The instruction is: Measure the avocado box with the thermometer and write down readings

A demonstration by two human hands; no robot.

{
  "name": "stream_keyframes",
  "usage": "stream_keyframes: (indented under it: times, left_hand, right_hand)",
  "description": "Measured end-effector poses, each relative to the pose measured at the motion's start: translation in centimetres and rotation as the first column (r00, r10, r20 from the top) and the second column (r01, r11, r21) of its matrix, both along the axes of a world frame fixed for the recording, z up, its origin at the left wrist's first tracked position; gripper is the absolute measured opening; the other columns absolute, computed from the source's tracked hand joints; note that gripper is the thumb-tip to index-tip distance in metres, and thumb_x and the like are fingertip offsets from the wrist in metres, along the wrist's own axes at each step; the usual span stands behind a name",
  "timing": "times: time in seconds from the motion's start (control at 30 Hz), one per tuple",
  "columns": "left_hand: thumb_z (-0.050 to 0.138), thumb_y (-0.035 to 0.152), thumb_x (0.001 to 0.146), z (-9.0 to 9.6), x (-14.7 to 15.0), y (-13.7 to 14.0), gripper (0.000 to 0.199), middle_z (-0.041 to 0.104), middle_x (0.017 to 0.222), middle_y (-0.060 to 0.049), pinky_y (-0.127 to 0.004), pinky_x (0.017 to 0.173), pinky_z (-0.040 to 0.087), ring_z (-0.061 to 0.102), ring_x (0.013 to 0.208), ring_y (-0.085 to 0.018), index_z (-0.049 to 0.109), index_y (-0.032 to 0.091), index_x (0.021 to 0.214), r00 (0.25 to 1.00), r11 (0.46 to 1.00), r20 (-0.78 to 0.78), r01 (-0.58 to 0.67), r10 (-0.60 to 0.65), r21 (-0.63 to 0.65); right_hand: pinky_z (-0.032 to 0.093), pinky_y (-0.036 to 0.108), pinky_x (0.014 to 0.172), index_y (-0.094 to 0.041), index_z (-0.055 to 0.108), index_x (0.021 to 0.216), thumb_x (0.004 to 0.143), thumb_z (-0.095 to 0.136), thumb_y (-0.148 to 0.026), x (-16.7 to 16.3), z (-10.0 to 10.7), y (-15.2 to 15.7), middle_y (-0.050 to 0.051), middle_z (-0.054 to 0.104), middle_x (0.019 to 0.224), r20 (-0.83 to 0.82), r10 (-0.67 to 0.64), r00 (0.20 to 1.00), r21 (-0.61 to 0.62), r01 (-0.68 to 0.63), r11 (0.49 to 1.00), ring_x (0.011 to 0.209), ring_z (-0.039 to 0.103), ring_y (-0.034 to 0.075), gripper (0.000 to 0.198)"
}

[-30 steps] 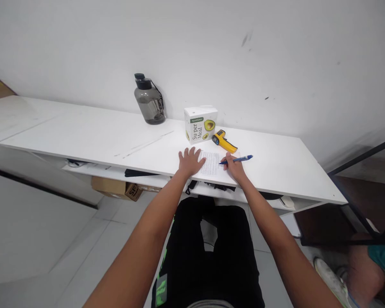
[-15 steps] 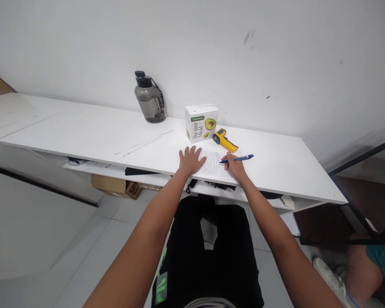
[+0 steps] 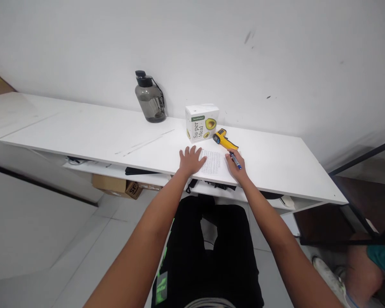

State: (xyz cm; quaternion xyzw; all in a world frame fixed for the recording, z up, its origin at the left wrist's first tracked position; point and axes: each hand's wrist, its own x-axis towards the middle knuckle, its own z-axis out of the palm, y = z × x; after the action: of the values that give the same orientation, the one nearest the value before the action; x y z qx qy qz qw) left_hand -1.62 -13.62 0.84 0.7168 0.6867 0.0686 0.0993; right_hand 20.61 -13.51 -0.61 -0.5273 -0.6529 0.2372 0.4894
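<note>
My left hand [image 3: 190, 161] lies flat with its fingers spread, its thumb resting at the left edge of a sheet of paper [image 3: 211, 163] covered in lines of handwriting. At the paper's right side, my right hand [image 3: 236, 166] is closed around a blue pen [image 3: 235, 161]. The pen's back end points down toward my wrist, and its tip is hidden by my fingers. Just beyond that hand lies a yellow infrared thermometer [image 3: 226, 140]. A white "Su-per Meal" box [image 3: 201, 124] with avocado pictures stands upright behind the paper.
A grey water bottle [image 3: 150, 100] stands against the wall on the white shelf top [image 3: 93, 132]. Below, a lower shelf holds dark items, and a cardboard box [image 3: 112, 186] sits underneath at left. Another person's leg [image 3: 361, 269] shows at lower right, near a dark metal frame.
The pen has swung in my right hand from pointing across to the right to lying back over the hand, toward me. My left hand stays in place on the paper.
</note>
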Motion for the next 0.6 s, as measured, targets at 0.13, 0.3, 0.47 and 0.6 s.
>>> stream_keyframes:
  times: [0.13, 0.3, 0.47, 0.6]
  left_hand:
    - [0.027, 0.059, 0.100, 0.1, 0.0, -0.1, 0.072, 0.022, 0.172, -0.008, -0.064, 0.126, 0.010, 0.013, 0.158, -0.039, 0.031, 0.024, 0.162, 1.000, 1.000, 0.006, 0.000, 0.000, 0.008]
    - [0.029, 0.059, 0.100, 0.2, 0.1, -0.2, 0.071, 0.022, 0.172, -0.008, -0.064, 0.125, 0.010, 0.014, 0.158, -0.039, 0.032, 0.024, 0.162, 1.000, 1.000, 0.012, -0.001, 0.001, 0.011]
    - [0.030, 0.058, 0.100, 0.1, 0.1, -0.1, 0.071, 0.023, 0.171, -0.009, -0.064, 0.125, 0.009, 0.014, 0.158, -0.040, 0.033, 0.023, 0.161, 1.000, 1.000, 0.016, -0.003, 0.003, 0.025]
    - [0.030, 0.059, 0.100, -0.5, -0.1, 0.2, 0.070, 0.024, 0.171, -0.008, -0.064, 0.125, 0.010, 0.015, 0.158, -0.039, 0.034, 0.025, 0.161, 1.000, 0.999, 0.019, -0.001, 0.000, 0.042]
  right_hand:
    - [0.053, 0.042, 0.092, -0.016, 0.064, 0.133, 0.092, 0.050, -0.041, 0.3, -0.9, 0.7, 0.011, 0.072, 0.111, 0.075, 0.106, 0.992, -0.024, -0.105, 0.994, 0.092, 0.067, 0.023, 0.050]
    - [0.051, 0.044, 0.102, -0.021, 0.065, 0.135, 0.091, 0.043, -0.024, 0.1, -1.5, 1.5, 0.008, 0.072, 0.118, 0.103, 0.098, 0.990, -0.108, -0.087, 0.990, 0.109, 0.066, 0.023, 0.050]
    - [0.048, 0.045, 0.108, -0.020, 0.066, 0.135, 0.090, 0.041, -0.017, -0.4, -1.4, 1.4, 0.008, 0.073, 0.111, 0.276, 0.093, 0.957, -0.142, -0.055, 0.988, 0.110, 0.066, 0.024, 0.052]
    - [0.046, 0.043, 0.110, -0.016, 0.062, 0.141, 0.093, 0.038, -0.016, -0.9, -0.6, 1.6, 0.012, 0.069, 0.129, 0.437, 0.115, 0.892, -0.176, -0.041, 0.984, 0.120, 0.062, 0.025, 0.053]
